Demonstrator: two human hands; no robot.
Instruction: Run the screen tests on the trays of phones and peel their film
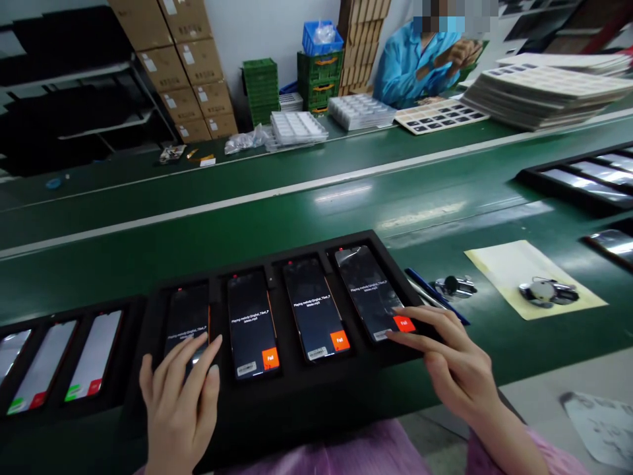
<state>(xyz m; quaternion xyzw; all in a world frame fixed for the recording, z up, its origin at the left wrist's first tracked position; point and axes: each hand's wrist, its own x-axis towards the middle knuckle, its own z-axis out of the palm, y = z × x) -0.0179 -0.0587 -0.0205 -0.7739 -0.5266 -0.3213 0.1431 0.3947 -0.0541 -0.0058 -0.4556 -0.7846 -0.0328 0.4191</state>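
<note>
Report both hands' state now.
Left hand: open, fingers on the lower screen of a smartphone, no clear grip.
Right hand: open, fingertips at another smartphone, near its red Fail button, holding nothing.

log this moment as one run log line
left hand: over leftmost tray phone | right hand: beside red Fail button on rightmost phone | black foam tray

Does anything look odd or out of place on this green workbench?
Yes. Three smartphones in the black foam tray show a red-orange Fail button on their screens, which suggests something has gone wrong on them. Also, a loose sheet of paper lies on the floor beside the bench.
</note>
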